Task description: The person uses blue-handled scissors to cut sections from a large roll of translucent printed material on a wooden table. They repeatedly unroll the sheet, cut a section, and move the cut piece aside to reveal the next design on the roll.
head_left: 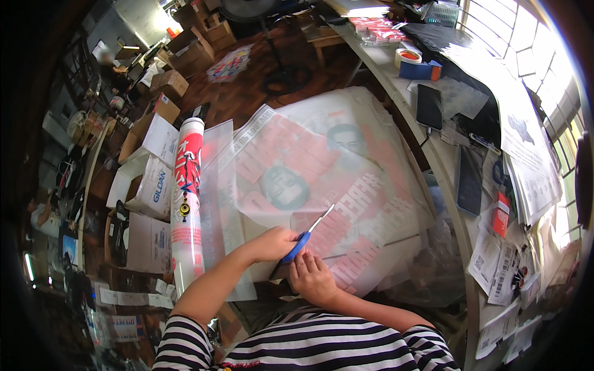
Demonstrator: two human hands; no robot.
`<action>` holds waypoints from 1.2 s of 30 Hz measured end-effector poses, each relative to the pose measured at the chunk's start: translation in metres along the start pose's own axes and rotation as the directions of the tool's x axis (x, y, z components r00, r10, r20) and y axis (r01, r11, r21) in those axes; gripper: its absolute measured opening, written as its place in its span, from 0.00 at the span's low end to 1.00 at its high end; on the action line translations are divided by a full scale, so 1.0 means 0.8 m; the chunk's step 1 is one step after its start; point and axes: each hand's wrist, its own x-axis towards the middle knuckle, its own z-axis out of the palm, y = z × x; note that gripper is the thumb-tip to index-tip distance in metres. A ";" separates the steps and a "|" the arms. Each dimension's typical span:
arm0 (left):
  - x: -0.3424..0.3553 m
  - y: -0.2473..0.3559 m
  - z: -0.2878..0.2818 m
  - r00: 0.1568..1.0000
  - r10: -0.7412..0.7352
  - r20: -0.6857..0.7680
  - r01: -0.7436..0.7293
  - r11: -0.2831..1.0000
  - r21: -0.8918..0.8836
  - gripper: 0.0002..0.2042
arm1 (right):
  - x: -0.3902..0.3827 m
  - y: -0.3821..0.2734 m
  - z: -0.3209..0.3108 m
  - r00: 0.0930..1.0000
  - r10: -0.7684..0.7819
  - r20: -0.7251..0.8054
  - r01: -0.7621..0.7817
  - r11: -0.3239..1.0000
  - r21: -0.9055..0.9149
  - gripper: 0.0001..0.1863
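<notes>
My left hand (272,243) is closed round the blue handle of a pair of scissors (301,245). Their silver blades lie together or nearly so, pointing away and to the right over a stack of translucent printed film sheets (383,148). Faint red lettering and grey-green portraits show on the sheets. Close against the scissors' handle, my right hand (312,278) has its fingers bent and pressed together at the near edge of the film. What those fingers hold, if anything, is hidden. A narrow dark piece (276,269) sticks out beneath the left hand.
On the left stands a long roll of red-and-white printed film (187,185), beside opened cartons (148,179). A curving desk (396,93) on the right bears a phone (429,106), tape (408,56) and papers (529,148). Beyond the sheets stands a fan (272,49).
</notes>
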 end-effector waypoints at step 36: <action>-0.126 0.036 0.049 0.993 0.066 0.093 -0.101 0.890 0.444 0.17 | -0.099 0.031 -0.083 0.973 0.229 0.016 -0.227 0.945 0.237 0.15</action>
